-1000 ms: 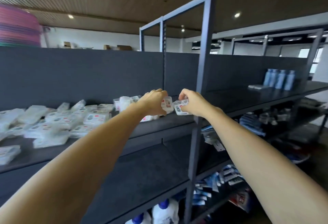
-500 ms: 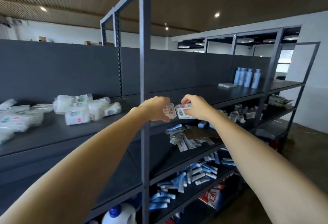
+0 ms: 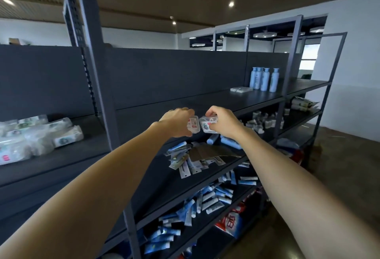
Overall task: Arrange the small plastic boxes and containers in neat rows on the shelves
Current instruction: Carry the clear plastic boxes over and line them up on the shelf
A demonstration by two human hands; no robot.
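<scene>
My left hand (image 3: 178, 122) grips a small clear plastic box (image 3: 193, 124) with a red and white label. Right beside it, my right hand (image 3: 222, 122) holds another small clear box (image 3: 208, 124) with a printed label. Both boxes hover side by side in front of the dark top shelf (image 3: 216, 102) of the right bay. A pile of similar clear boxes and containers (image 3: 35, 135) lies jumbled on the left bay's shelf. A few flat clear boxes (image 3: 240, 89) sit far along the right bay's shelf.
A dark metal upright post (image 3: 98, 86) stands between the two bays. Several pale blue bottles (image 3: 264, 79) stand at the shelf's far end. Lower shelves hold loose blue tubes (image 3: 205, 199), packets (image 3: 185, 160) and a red bag (image 3: 232, 220). Bare floor (image 3: 339, 166) lies to the right.
My view and both hands have moved right, away from the pile of boxes and past the upright post, carrying the two small boxes to the right bay.
</scene>
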